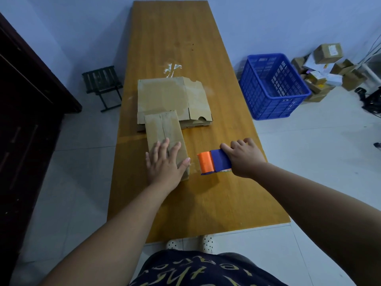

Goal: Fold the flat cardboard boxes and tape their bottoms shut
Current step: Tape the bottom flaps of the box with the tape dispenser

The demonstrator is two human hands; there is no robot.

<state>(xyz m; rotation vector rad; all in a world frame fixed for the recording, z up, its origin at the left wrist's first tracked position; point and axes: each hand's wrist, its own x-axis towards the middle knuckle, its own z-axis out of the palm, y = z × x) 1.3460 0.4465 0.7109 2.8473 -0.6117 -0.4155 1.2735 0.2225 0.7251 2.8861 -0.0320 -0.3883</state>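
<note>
The left hand point(165, 162) lies flat, fingers spread, on the near end of the folded box point(162, 129) and presses it to the table point(185, 203). The right hand point(244, 156) grips the tape dispenser point(213, 162) just beside the box. I judge taping is the step in hand; next the dispenser must meet the bottom seam. The flat cardboard stack point(173, 98) waits behind.

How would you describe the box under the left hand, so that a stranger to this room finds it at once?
Find the long wooden table. On it, at the near edge of the stack of flat cardboard, lies the box, the left hand flat on its near end. Unlike the wide sheets, it is narrow, with a seam along its middle.
</note>
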